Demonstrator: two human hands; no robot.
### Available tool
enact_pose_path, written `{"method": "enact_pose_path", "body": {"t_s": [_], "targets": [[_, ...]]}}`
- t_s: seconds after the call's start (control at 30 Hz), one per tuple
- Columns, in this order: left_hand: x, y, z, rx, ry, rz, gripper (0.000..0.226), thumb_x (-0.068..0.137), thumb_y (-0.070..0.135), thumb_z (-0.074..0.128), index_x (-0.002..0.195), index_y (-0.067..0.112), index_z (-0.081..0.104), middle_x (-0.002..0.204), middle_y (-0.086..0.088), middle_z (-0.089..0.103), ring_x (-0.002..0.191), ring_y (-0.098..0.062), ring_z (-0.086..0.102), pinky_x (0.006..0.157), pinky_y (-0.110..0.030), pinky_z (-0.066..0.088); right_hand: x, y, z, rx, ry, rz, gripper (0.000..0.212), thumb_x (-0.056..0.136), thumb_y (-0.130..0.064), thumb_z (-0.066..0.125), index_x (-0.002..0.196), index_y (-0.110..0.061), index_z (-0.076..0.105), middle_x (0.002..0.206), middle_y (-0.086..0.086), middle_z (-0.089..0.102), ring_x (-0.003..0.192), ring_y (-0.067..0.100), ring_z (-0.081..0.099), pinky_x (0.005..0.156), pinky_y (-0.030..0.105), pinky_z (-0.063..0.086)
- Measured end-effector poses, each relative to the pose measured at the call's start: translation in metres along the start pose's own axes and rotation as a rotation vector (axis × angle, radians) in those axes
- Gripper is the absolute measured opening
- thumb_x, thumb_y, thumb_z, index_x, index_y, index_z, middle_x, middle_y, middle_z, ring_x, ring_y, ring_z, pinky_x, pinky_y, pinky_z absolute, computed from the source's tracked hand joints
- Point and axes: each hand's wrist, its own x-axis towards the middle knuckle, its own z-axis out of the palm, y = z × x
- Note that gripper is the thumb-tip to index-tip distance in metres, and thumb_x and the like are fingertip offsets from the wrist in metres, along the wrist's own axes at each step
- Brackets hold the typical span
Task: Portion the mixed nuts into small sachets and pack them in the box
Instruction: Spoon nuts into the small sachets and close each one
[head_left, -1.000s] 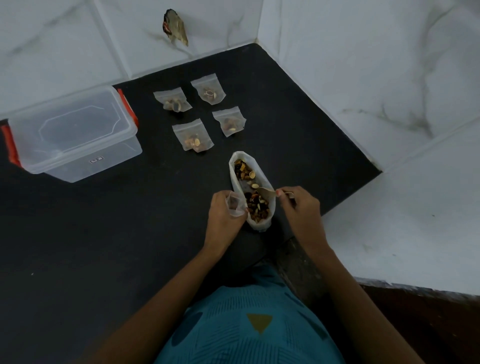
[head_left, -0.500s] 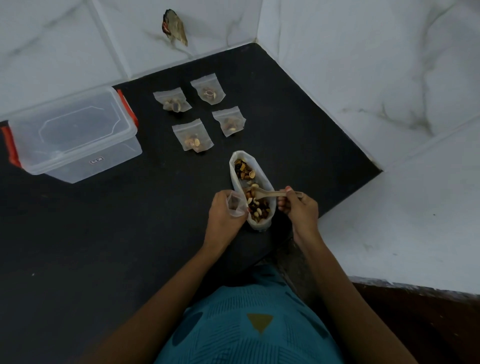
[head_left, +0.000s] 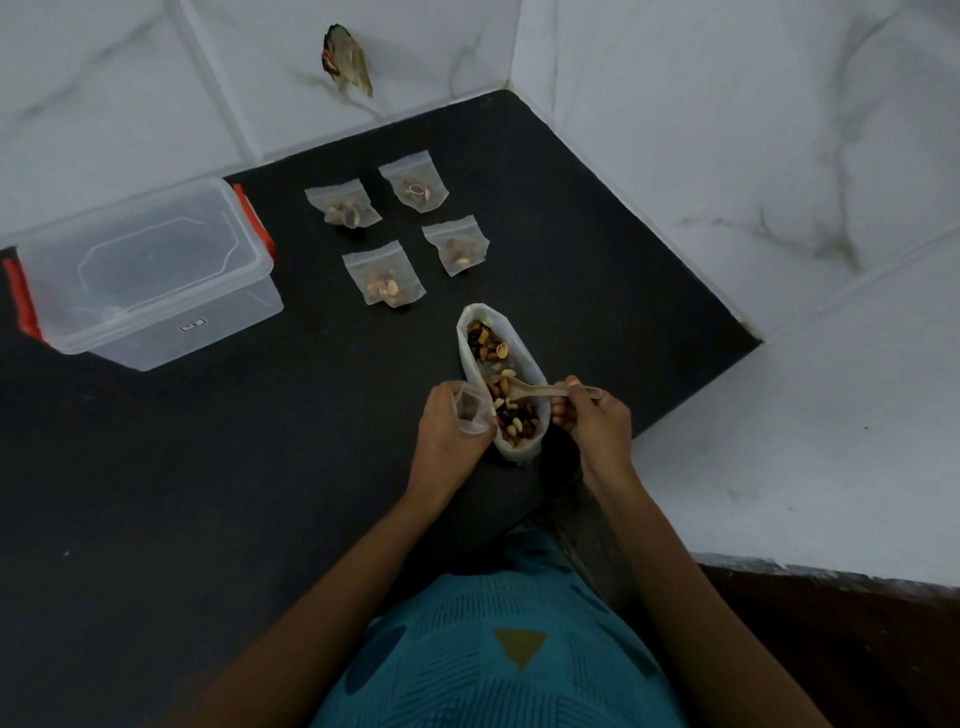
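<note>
A large open bag of mixed nuts (head_left: 530, 364) lies on the black counter (head_left: 260, 467). My left hand (head_left: 449, 431) holds a small empty sachet (head_left: 470, 413) open beside the bag's left wall. My right hand (head_left: 595, 418) pinches a small wooden spoon (head_left: 540, 388) whose bowl carries nuts over the bag. Several filled sachets lie beyond the bag, the nearest one (head_left: 384, 279) left of another (head_left: 457, 244). A clear plastic box (head_left: 145, 270) with red clips stands closed at the far left.
White marble-look tiled walls (head_left: 727, 130) close in the counter at the back and on the right. A step in the right wall narrows the counter near my right hand. A chipped hole (head_left: 345, 60) marks the back wall.
My right hand turned the spoon from dipping in the bag to lying across it, lifted with nuts in its bowl. The left hand with the sachet stayed in place.
</note>
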Motion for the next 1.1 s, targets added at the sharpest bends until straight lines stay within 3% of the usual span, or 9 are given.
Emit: {"method": "enact_pose_path", "body": {"t_s": [0.2,0.37,0.57,0.77,0.9,1.1], "targets": [[-0.001,0.001,-0.002,-0.010,0.004,-0.020,0.038,0.078,0.013,0.071,0.110,0.017,0.050,0.107,0.006,0.052,0.089,0.005,0.051,0.072,-0.012,0.044,-0.002,-0.009,-0.007,0.195,0.002,0.089,0.017,0.093,-0.013,0.051,0.081,-0.007,0.062,0.068,0.003,0.057,0.063,0.009,0.053,0.064,0.020,0.048],[-0.001,0.003,-0.003,0.010,-0.008,-0.027,0.044,0.076,0.015,0.073,0.113,0.016,0.049,0.113,0.002,0.051,0.094,-0.002,0.051,0.076,-0.013,0.044,-0.002,-0.012,-0.013,0.195,0.002,0.110,0.015,0.092,-0.015,0.051,0.085,-0.009,0.063,0.072,0.002,0.058,0.066,0.008,0.054,0.065,0.020,0.048],[0.002,-0.001,-0.006,0.070,0.030,0.024,0.057,0.068,0.020,0.080,0.116,0.019,0.048,0.117,-0.001,0.052,0.111,-0.015,0.051,0.093,-0.039,0.049,-0.010,-0.023,-0.021,0.244,-0.016,0.101,0.015,0.092,-0.016,0.052,0.088,-0.008,0.063,0.074,0.003,0.059,0.067,0.008,0.055,0.064,0.020,0.047],[0.002,0.009,-0.004,0.102,0.074,0.073,0.062,0.066,0.021,0.081,0.117,0.019,0.047,0.115,0.005,0.052,0.110,-0.012,0.049,0.091,-0.035,0.049,-0.033,-0.046,-0.024,0.214,-0.106,0.026,0.017,0.092,-0.018,0.050,0.086,-0.011,0.065,0.071,0.000,0.059,0.066,0.006,0.054,0.064,0.019,0.048],[0.001,0.019,-0.003,0.125,0.089,0.107,0.061,0.066,0.020,0.080,0.117,0.020,0.047,0.113,0.007,0.051,0.108,-0.007,0.048,0.090,-0.029,0.047,-0.047,-0.051,-0.015,0.015,-0.133,-0.150,0.017,0.091,-0.018,0.052,0.081,-0.014,0.065,0.069,-0.001,0.062,0.062,0.004,0.056,0.063,0.018,0.049],[-0.004,0.030,0.000,0.193,0.138,0.194,0.046,0.069,0.024,0.078,0.106,0.021,0.052,0.105,0.010,0.054,0.098,-0.005,0.049,0.085,-0.029,0.047,-0.062,-0.045,0.004,-0.439,-0.135,-0.617,0.014,0.091,-0.013,0.054,0.088,-0.005,0.065,0.073,-0.007,0.059,0.063,-0.005,0.056,0.062,0.006,0.044]]}}
